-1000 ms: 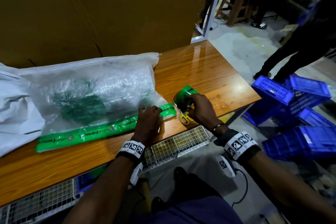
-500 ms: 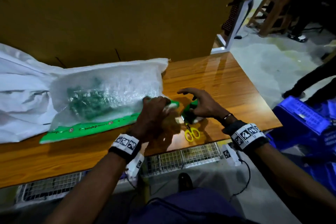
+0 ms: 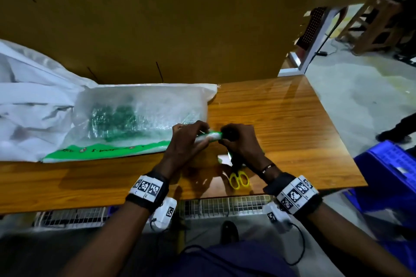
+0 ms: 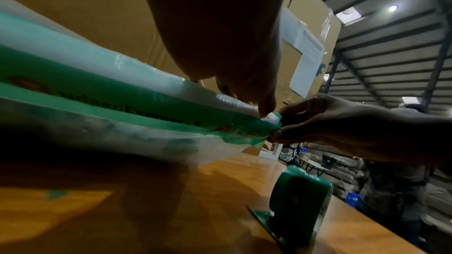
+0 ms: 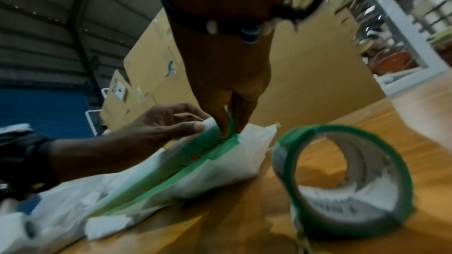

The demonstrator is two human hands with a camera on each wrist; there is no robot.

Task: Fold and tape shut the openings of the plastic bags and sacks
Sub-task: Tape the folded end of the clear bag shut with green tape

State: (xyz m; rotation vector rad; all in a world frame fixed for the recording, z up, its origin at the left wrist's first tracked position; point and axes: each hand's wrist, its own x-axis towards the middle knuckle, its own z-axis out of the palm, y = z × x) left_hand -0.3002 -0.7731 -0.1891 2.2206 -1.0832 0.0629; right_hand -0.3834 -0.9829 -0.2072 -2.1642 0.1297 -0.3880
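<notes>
Green tape [image 3: 117, 150] seals the sack [image 3: 144, 117] on the table [image 3: 292, 132]; its right corner, flat a moment ago, is now lifted, pinched by left hand [image 3: 186, 141] and right hand [image 3: 239, 141]; released roll [image 5: 342, 179] stands just right; bare wood beyond.

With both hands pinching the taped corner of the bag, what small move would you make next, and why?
Probably fold the loose tape end around the corner and press it flat. The right hand and left hand pinch it there, the bag edge lifted; the roll sits aside.
</notes>
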